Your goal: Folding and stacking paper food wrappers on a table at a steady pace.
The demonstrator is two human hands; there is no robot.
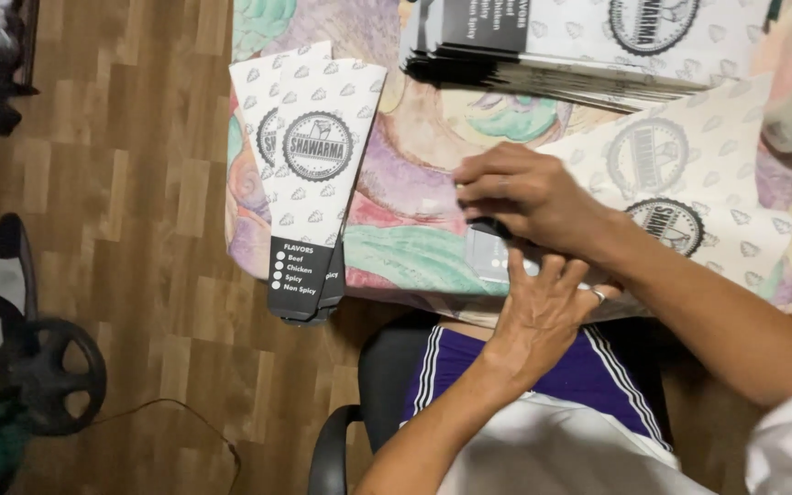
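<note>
Lap: purple shorts with white side stripes [588, 376] and a white shirt [552, 449] sit closest to us, on a black chair [368, 385].
Left hand: the left hand [538, 316] lies flat, palm down, at the near edge of the table. Its fingers are spread wide and the tips press on the dark end of the flat white paper sleeve with a black end and a round stamp [689, 183]. One finger has a silver ring [599, 295].
Right hand: the right hand [529, 192] comes in from the right, just above the left one. Its fingers are bent and close together, and they pinch the dark edge of the same sleeve. How tight the pinch is, I cannot tell.
Sleeve: it lies flat on the table, running from under both hands up to the right.
Table cover: a cloth with pink, green and purple swirls [414, 247] lies under everything.
Done pile: two narrow folded white paper sleeves with black tips [309, 183] lie to the left, one on top of the other, well apart from the hands. Their black tips hang over the table edge.
Flat stack: a thick stack of the same flat paper sleeves [579, 46] sits at the far side.
Floor: brown wooden floor boards [139, 183], with a black wheel [48, 371] at the left.
</note>
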